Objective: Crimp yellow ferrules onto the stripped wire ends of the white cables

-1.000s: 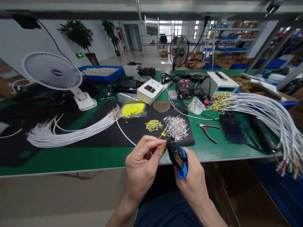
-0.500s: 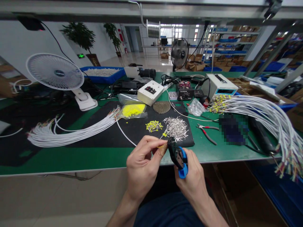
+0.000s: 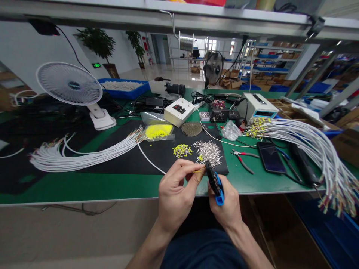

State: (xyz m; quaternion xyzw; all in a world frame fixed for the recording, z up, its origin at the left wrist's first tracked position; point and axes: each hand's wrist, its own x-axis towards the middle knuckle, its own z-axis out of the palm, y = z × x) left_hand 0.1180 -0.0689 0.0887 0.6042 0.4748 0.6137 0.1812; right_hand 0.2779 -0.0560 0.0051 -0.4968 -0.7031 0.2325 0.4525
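My left hand is closed in a pinch on a thin yellow wire. A white cable runs from the bundle on the mat to behind this hand. In my right hand is a crimping tool with a black head and blue handles. Its jaws are right at the left fingertips; whether the wire end sits inside them is hidden. Just beyond the jaws lie a heap of silvery pin terminals and a smaller pile of yellow-sleeved terminals. A yellow sleeve shows just above the left fingers.
White cable bundles lie left and right. Cutters with red handles, a phone and a black tool are to the right. Behind are a bag of yellow sleeves, a control box and a white fan.
Both hands have shifted slightly right in view, with the wire and crimping tool. The tool has turned and now shows more edge-on. The camera view has tilted a little.
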